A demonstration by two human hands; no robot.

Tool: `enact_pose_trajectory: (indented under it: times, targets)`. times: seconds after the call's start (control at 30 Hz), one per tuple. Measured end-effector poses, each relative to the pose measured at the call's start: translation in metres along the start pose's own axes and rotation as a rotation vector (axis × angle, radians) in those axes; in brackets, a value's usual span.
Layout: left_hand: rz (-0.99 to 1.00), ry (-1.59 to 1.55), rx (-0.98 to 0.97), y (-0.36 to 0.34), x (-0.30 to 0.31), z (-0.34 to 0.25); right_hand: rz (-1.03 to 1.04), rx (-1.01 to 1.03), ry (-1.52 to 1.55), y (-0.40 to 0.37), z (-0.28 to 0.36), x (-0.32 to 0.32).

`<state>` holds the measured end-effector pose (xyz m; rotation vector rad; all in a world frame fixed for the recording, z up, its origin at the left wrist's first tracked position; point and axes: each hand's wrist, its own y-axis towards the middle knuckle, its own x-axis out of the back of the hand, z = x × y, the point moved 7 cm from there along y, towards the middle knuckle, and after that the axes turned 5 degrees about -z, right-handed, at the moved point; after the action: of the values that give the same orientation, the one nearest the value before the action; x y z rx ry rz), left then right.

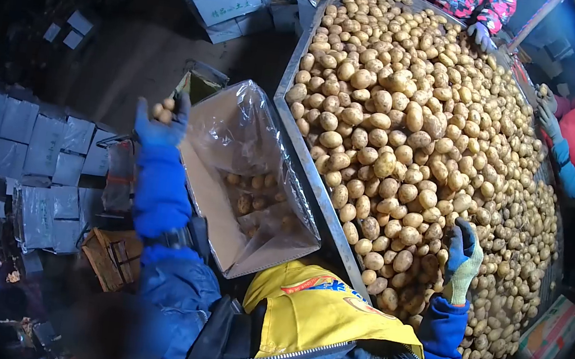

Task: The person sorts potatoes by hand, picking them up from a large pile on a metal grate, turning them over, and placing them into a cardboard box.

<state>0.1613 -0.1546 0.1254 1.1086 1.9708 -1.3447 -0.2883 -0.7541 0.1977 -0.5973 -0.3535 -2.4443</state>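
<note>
Potatoes (165,116) are up in the cupped left hand (158,133), out past the lined carton (203,198), its gloved fingers curled round a small handful. Over on the right, the right hand (462,265) is down at the big heap (417,116), fingers bent and fairly narrow; whether a potato is inside that grip, I can't tell. More potatoes lie at the bottom of the carton, under folds of clear liner (236,126), just left of the metal rim (327,213). Looks like a hand-picking step, a handful gathered on one side, the other hand among the heap; moving that handful calls for fingers kept cupped so nothing rolls out. Labels now: green Chinese characters on the white boxes (230,6) at far left, seemingly opening with 精品, the rest too small to be sure. Yellow apron (328,314) carries a red shape and blue lettering, lost in the creases. Printed cartons (551,328), near right, show red and green, no readable brand. Far side, another person's glove (480,35) touches the heap's edge.
</note>
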Motion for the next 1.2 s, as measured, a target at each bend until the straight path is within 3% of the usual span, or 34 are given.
enact_pose_trajectory:
  times: [0.13, 0.27, 0.3, 0.33, 0.37, 0.4, 0.47, 0.53, 0.67, 0.7, 0.8, 0.83, 0.87, 0.93, 1.0, 1.03, 1.13, 1.17, 1.2]
  targets:
    - [-0.120, 0.161, 0.092, 0.016, 0.002, 0.006, -0.042, 0.051, -0.112, -0.007, -0.010, 0.010]
    - [0.255, 0.329, 0.291, 0.024, 0.011, 0.046, -0.128, -0.153, -0.001, -0.025, -0.017, 0.034]
    - [0.265, 0.449, 0.227, 0.006, 0.008, 0.066, -0.148, 0.024, -0.340, -0.027, 0.003, 0.042]
    - [0.290, 0.572, 0.169, -0.015, -0.005, 0.085, -0.209, 0.017, -0.268, -0.033, -0.005, 0.049]
    - [0.335, 0.601, 0.268, -0.042, -0.016, 0.121, -0.232, 0.048, -0.209, -0.038, -0.009, 0.055]
    - [0.404, 0.685, 0.248, -0.077, -0.029, 0.151, -0.263, 0.075, -0.230, -0.041, -0.019, 0.061]
    - [0.507, 0.778, 0.240, -0.142, -0.043, 0.210, -0.230, -0.034, -0.159, -0.048, -0.029, 0.069]
    - [0.735, 1.006, 0.135, -0.213, -0.052, 0.259, -0.215, -0.036, -0.463, -0.060, -0.023, 0.086]
    - [1.096, 1.264, 0.265, -0.308, -0.041, 0.353, -0.293, -0.211, -0.497, -0.101, -0.042, 0.129]
    - [1.361, 1.314, 0.116, -0.335, -0.040, 0.370, -0.315, -0.134, -0.518, -0.115, -0.063, 0.138]
    - [2.080, 1.245, -0.218, -0.433, -0.030, 0.394, -0.237, -0.268, -0.436, -0.155, -0.054, 0.153]
    - [2.278, 1.215, -0.192, -0.458, -0.021, 0.399, -0.122, -0.317, -0.505, -0.168, -0.044, 0.152]
    - [2.472, 1.175, -0.168, -0.479, -0.009, 0.403, -0.065, -0.148, -0.596, -0.186, -0.045, 0.148]
    - [2.855, 1.241, -0.241, -0.506, 0.026, 0.408, 0.139, -0.213, -0.730, -0.213, -0.031, 0.125]
    - [2.913, 1.166, -0.423, -0.492, 0.064, 0.407, 0.207, -0.165, -1.070, -0.226, -0.039, 0.089]
    - [2.918, 1.211, -0.409, -0.491, 0.062, 0.407, 0.097, -0.136, -0.994, -0.216, -0.038, 0.075]
    - [2.871, 1.348, -0.318, -0.489, 0.057, 0.407, 0.384, -0.020, -0.822, -0.183, -0.022, 0.045]
    - [2.850, 1.359, -0.371, -0.485, 0.058, 0.407, 0.251, 0.119, -0.796, -0.180, -0.013, 0.041]
    - [2.833, 1.371, -0.418, -0.480, 0.059, 0.405, 0.253, 0.144, -0.791, -0.170, -0.020, 0.035]
